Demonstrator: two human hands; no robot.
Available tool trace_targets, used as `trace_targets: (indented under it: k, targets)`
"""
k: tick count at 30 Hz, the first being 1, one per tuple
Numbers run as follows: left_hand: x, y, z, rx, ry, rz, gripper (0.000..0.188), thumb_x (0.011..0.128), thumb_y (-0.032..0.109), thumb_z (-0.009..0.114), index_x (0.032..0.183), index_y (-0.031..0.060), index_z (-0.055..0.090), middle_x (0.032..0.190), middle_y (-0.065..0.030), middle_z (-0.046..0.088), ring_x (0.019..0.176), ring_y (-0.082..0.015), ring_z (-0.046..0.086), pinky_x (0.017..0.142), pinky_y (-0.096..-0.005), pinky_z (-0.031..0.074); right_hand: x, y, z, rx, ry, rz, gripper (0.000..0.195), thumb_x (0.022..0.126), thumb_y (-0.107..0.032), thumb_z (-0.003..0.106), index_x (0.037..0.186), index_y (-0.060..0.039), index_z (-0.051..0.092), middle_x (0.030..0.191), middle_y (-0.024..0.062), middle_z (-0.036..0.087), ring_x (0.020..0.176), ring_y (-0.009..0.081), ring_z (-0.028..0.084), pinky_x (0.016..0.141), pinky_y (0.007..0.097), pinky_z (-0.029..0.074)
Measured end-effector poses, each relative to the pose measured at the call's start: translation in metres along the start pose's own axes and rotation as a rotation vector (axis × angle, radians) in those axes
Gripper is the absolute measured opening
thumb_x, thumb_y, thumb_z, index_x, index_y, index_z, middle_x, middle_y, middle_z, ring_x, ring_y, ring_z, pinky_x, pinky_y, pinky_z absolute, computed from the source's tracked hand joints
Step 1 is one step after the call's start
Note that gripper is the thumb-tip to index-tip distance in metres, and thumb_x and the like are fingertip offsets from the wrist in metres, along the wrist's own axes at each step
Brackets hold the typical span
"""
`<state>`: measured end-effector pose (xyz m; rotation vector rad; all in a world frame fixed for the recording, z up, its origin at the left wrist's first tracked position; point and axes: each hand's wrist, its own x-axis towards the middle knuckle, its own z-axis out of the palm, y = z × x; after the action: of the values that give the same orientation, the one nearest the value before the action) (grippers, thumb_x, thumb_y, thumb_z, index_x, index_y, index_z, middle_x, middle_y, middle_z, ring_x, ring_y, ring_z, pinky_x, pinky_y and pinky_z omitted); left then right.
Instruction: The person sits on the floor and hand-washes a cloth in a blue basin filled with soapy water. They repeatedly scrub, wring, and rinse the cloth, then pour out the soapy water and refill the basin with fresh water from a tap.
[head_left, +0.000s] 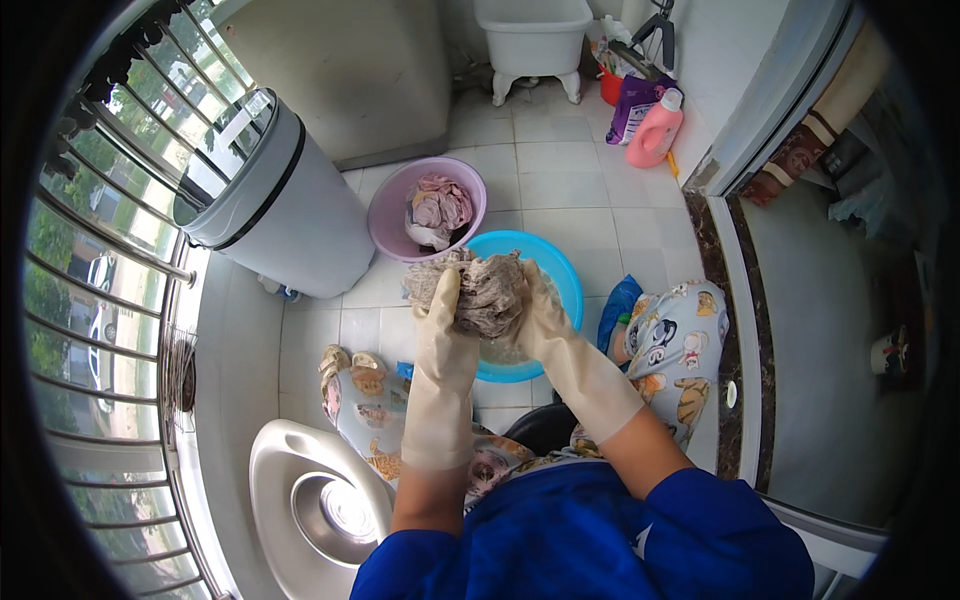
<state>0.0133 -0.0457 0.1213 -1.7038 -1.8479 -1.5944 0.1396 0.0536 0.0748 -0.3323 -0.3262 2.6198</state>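
Both my hands wear long cream rubber gloves. Between them I hold a bunched, wet-looking grey-brown cloth (491, 296) above a bright blue basin (576, 292). My left hand (444, 311) grips the cloth's left part with the thumb on top. On the right side, my right hand (536, 307) presses against the bundle, its fingers partly hidden behind the cloth. Cloudy water (501, 351) shows in the basin under the cloth. Just behind and left, a purple basin (384, 217) holds crumpled pink and white laundry (439, 206).
A grey lidded machine (307, 202) stands at the upper left, near the barred window. A beige sink with a metal bowl (277, 480) lies at the lower left. Against the right wall are a pink detergent bottle (656, 131) and a purple bag (634, 105). A white footed tub (534, 41) stands at the back.
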Motion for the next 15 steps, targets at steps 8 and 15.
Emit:
trace_targets:
  k: [8,15]
  targets:
    - [0.008,0.019,0.019,-1.399,0.239,-0.990,0.070,0.103,0.048,0.068,0.148,-0.0017,0.050,0.135,-0.0164,0.069,0.120,-0.0315,0.067,0.109,-0.0393,0.052,-0.024,-0.036,0.083,-0.472,-0.011,-0.485,0.028,0.098,-0.015,0.074,0.125,-0.0091,0.070,0.109,0.0042,0.075,0.103,0.0197,0.073,0.098,0.0385,0.059]
    - [-0.043,-0.058,0.052,-1.634,-0.110,-0.623,0.028,0.102,0.015,0.066,0.127,0.0028,0.066,0.127,-0.0198,0.071,0.123,-0.0312,0.066,0.110,-0.0432,0.053,-0.021,0.011,0.080,-1.748,0.138,-0.818,0.009,0.094,-0.010,0.075,0.099,-0.0057,0.069,0.098,0.0155,0.075,0.084,0.0311,0.074,0.080,0.0451,0.060]
